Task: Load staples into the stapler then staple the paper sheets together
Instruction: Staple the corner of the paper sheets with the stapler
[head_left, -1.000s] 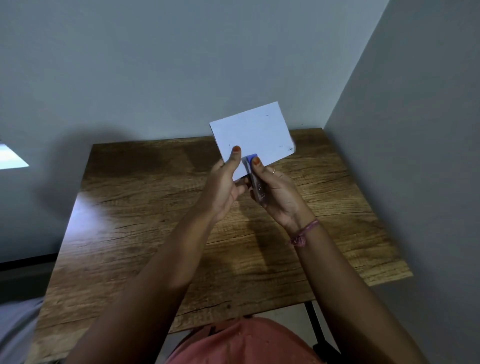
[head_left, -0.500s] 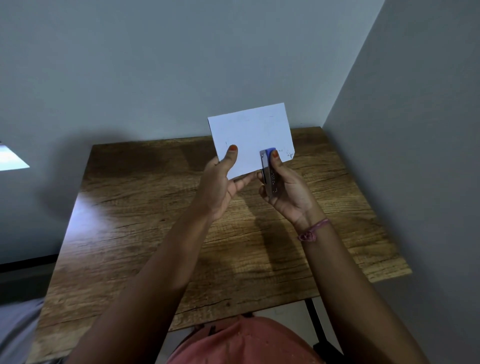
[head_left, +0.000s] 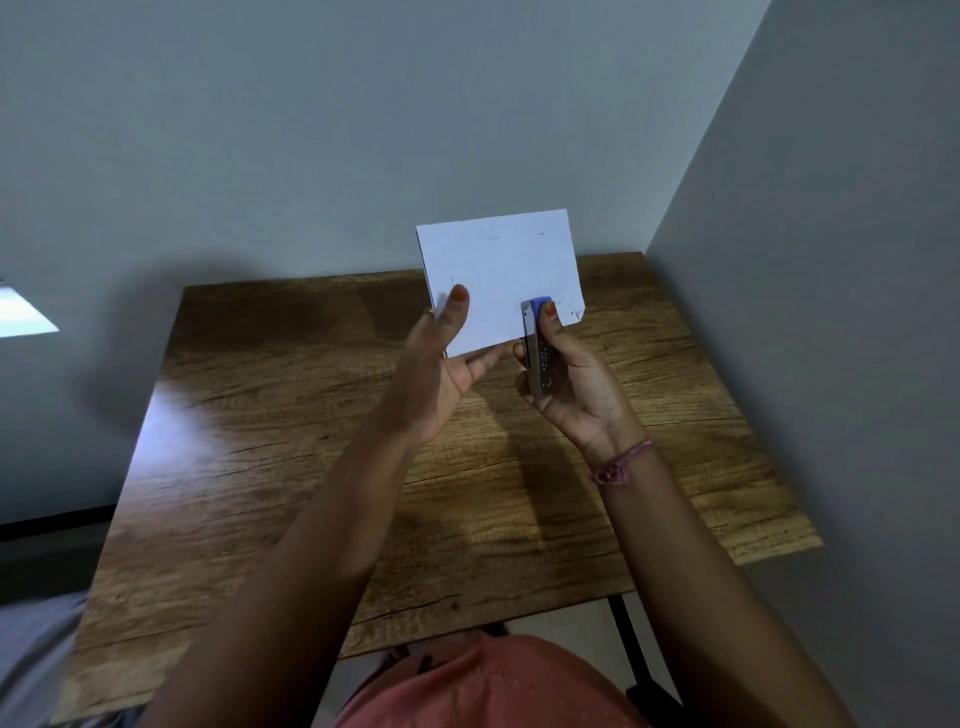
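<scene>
- The left hand is holding the paper sheets up above the worktop, near its far edge; its grip is pinching the lower left part of the sheets, thumb lying on the near face and the other fingers sitting behind, mostly hidden.
- The right hand is wrapping its grip round the stapler, a small metal body with a blue cap; the thumb is resting on that cap, and the other fingers are curling under the body.
- The stapler's head is overlapping the lower edge of the sheets, toward their right corner; whether the paper is sitting inside the mouth or just behind it cannot be told from this angle.
- A few faint dashes are showing near the upper edge of the sheets and some small marks near the lower right corner; they may be staples already driven, though they are too small to be sure.
- Judging from this, loading is looking finished and the stapling step is in hand.
- The next move is calling for the sheet edges to be kept flush by the left hand, the mouth pushed fully over the edge, then 1 firm squeeze; since the sheets are being held in mid-air with no support, a slip could leave them skewed.
</scene>
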